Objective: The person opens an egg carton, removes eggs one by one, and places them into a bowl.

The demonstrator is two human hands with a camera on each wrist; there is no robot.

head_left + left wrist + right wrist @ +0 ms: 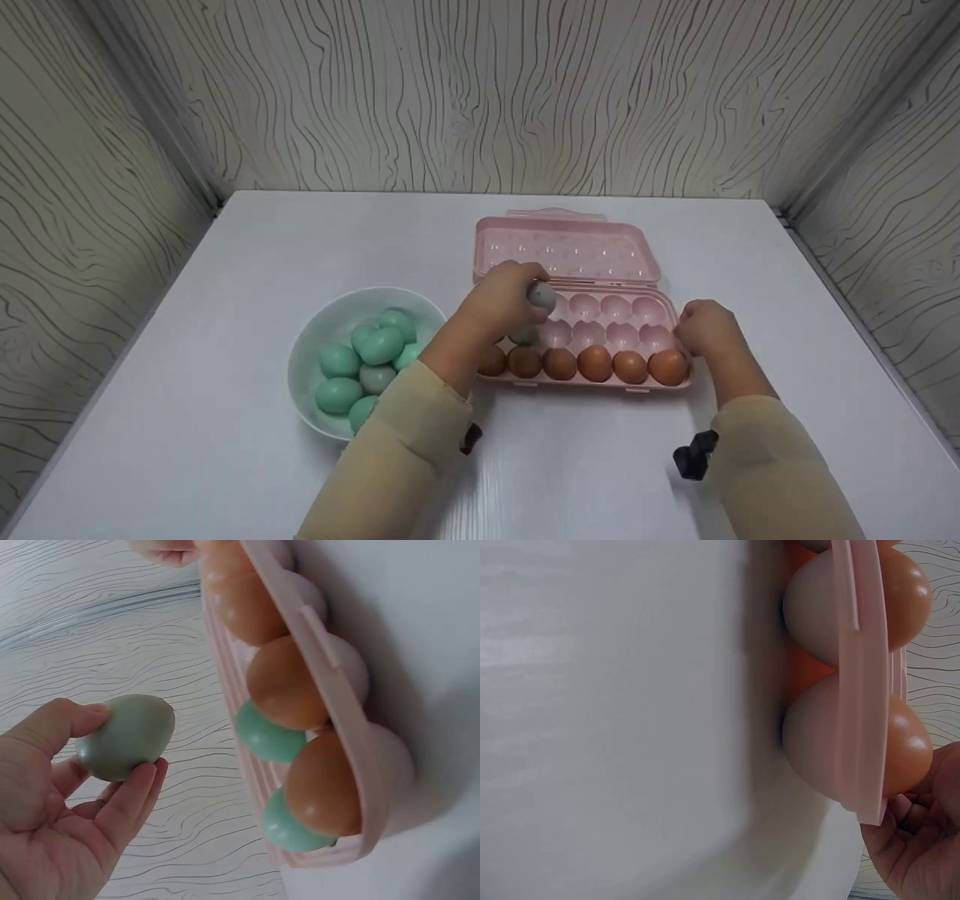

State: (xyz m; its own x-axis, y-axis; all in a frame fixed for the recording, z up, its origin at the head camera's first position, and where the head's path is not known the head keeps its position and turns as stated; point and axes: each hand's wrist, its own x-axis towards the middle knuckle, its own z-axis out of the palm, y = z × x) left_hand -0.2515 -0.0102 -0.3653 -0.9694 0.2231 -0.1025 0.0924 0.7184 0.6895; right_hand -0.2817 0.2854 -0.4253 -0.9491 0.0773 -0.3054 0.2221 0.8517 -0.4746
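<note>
Lowering the grey-green egg [543,298], pinched in the left hand [498,296] above the left half of the pink carton [622,337], would best go slowly, over a bare back-row cup [584,307], loosening the pinch only once it is seated. The right hand [706,328], gripping the carton's right rim, should brace it; brown eggs [595,364] line the carton's front row.

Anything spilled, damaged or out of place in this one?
Nothing looks spilled or visibly damaged. One mild oddity: in the bowl, a greyish egg sits among brighter green eggs. The held egg in the left hand looks similarly dull.
</note>
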